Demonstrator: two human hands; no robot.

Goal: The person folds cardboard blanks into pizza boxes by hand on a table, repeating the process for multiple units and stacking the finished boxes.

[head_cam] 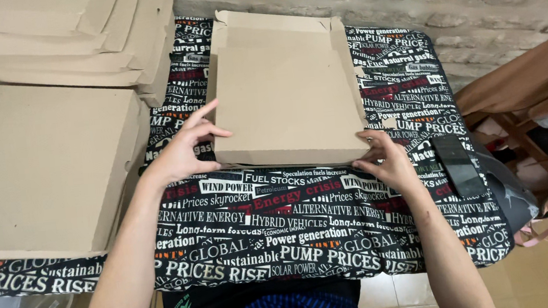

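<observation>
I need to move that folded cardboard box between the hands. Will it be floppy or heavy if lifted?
The box is flat corrugated card, so probably light and fairly stiff. Its far flaps stand loose, so it may flex or spring open. The left hand and right hand steady opposite corners; a two-handed lift seems safest.

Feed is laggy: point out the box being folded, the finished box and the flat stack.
folded box (285,92), head view, top panel.
finished box (40,163), head view, lid centre.
flat stack (55,41), head view, upper sheets.
</observation>
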